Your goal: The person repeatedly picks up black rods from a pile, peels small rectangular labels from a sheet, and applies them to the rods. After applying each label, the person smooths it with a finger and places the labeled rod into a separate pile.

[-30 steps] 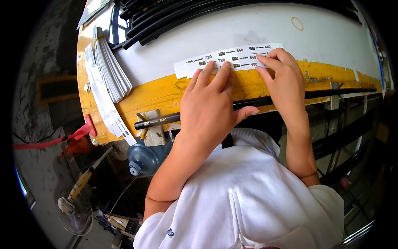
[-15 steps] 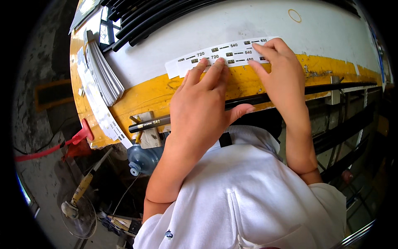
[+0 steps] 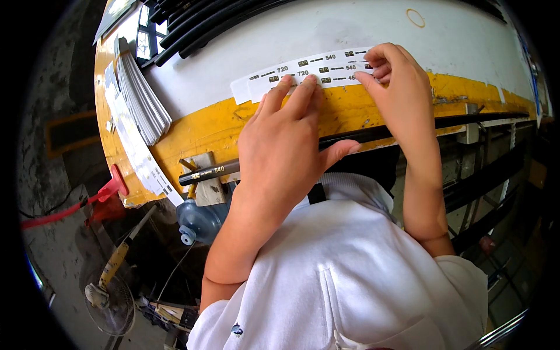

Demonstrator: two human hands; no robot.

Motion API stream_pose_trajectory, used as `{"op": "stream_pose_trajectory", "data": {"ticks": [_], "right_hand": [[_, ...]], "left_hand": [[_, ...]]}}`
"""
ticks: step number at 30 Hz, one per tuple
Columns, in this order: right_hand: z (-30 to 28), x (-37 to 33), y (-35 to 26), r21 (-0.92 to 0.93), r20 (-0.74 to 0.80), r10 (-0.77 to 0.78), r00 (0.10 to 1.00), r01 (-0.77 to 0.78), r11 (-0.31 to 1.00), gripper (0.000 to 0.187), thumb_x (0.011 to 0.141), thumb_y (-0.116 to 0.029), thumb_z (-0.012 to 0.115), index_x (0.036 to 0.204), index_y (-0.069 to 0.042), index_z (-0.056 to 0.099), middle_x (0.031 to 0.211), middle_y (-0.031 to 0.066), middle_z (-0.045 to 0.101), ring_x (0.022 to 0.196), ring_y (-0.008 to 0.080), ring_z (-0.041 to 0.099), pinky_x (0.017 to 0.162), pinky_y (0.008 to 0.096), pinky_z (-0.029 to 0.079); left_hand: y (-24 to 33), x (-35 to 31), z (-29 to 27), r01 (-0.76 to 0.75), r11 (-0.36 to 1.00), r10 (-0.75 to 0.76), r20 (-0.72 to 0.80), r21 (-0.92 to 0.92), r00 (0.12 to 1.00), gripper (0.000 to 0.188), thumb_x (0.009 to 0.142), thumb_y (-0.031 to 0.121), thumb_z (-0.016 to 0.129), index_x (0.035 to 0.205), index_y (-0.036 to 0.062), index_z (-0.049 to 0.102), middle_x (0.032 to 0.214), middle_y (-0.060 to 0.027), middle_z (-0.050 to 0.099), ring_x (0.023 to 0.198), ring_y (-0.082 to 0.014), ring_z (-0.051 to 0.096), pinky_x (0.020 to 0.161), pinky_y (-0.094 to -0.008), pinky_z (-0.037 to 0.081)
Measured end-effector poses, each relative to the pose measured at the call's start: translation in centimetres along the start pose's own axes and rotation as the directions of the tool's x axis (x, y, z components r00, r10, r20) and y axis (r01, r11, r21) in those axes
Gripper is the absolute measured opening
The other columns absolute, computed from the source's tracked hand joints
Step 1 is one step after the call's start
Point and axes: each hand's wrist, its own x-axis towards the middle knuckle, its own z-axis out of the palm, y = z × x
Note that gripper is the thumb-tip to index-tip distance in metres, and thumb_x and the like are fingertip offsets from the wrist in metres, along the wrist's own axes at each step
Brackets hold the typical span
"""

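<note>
Overlapping white label strips [image 3: 256,88] with black print lie along the table's yellow front border. My left hand [image 3: 280,140] rests on them with its fingertips pressed down and fingers stretched out, the thumb apart. At the strips' right end my right hand [image 3: 405,87] has its fingers curled, with the thumb and forefinger at the edge of a label strip; the exact pinch is partly hidden. Under my left wrist runs a black tube [image 3: 207,173] with gold print, lying along the table's front edge and partly covered by my hand.
At the left, a fanned stack of white strips [image 3: 140,96] lies beside a long label sheet [image 3: 143,166]. Several black tubes [image 3: 198,41] lie at the back. A red-handled tool [image 3: 114,184] sticks out at the left corner. Below are a blue water bottle [image 3: 198,221] and a fan [image 3: 111,303].
My right hand has curled its fingers in more at the right end of the label strips. My left hand stays pressed on the strips. The whole view has shifted slightly.
</note>
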Motion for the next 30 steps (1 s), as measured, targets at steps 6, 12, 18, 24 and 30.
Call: {"op": "stream_pose_trajectory", "data": {"ticks": [6,12,18,24,30], "right_hand": [[0.6,1.1,0.9,-0.076,0.074,-0.042,0.996,0.048,0.996,0.014,0.086,-0.01,0.07,0.093,-0.001,0.063,0.094,0.0118,0.064,0.085,0.0303,0.065,0.079,0.0402,0.052],[0.8,1.2,0.7,-0.16,0.085,-0.049,0.995,0.062,0.985,0.014,0.091,-0.014,0.065,0.094,-0.001,0.062,0.095,0.013,0.063,0.092,0.0323,0.063,0.083,0.0422,0.05],[-0.1,0.6,0.5,0.029,0.134,-0.053,0.99,0.05,0.998,0.017,0.094,-0.016,0.063,0.099,0.0,0.06,0.103,0.0152,0.064,0.093,0.0333,0.063,0.084,0.0405,0.05],[-0.8,-0.4,-0.1,0.677,0.331,-0.101,0.938,-0.161,0.718,0.017,0.1,-0.013,0.057,0.105,0.003,0.057,0.115,0.0146,0.065,0.103,0.0211,0.067,0.093,0.033,0.052],[-3.7,-1.6,-2.2,0.784,0.398,-0.24,0.886,-0.192,0.59,0.008,0.099,-0.008,0.052,0.098,0.0,0.053,0.117,0.0183,0.062,0.109,0.0234,0.066,0.098,0.035,0.051]], "left_hand": [[-0.2,-0.2,0.2,0.0,1.0,0.0,-0.005,-0.009,1.0,0.078,0.078,0.06,0.068,0.127,-0.0003,0.064,0.137,-0.0082,0.06,0.131,-0.0301,0.051,0.102,-0.039,0.048],[-0.3,-0.3,0.2,-0.01,1.0,0.01,-0.024,-0.001,1.0,0.078,0.078,0.06,0.068,0.127,-0.0002,0.064,0.136,-0.0084,0.06,0.13,-0.03,0.052,0.101,-0.0391,0.048],[-0.4,-0.3,0.3,-0.02,1.0,0.02,-0.037,-0.001,0.999,0.076,0.077,0.059,0.069,0.126,0.0006,0.065,0.135,-0.0073,0.06,0.129,-0.0305,0.052,0.099,-0.039,0.049],[-0.1,-0.3,0.3,-0.018,1.0,0.018,-0.042,0.006,0.999,0.069,0.08,0.056,0.07,0.121,0.0008,0.067,0.135,-0.0056,0.059,0.129,-0.0299,0.053,0.098,-0.0392,0.049],[-1.0,-1.3,-1.1,0.021,0.964,-0.055,-0.119,-0.266,0.991,0.039,0.096,0.031,0.063,0.118,-0.0017,0.067,0.126,-0.0132,0.065,0.114,-0.0315,0.064,0.094,-0.0349,0.051]]}}
